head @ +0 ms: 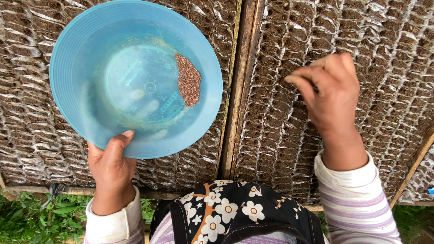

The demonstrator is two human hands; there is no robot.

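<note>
Soil-filled seedling bags below. Round blue bowl gripped level by left hand, brown seeds heaped lengthwise top-to-bottom; right hand fingertips pinched shut.

1. We are looking at a raised nursery bed edged by wooden poles.
2. A wooden divider is splitting it into two sections.
3. Rows of small soil-filled plastic bags are standing packed tightly on both sections.

Blue plastic bowl, tilted, holding probably brown seeds.
</note>
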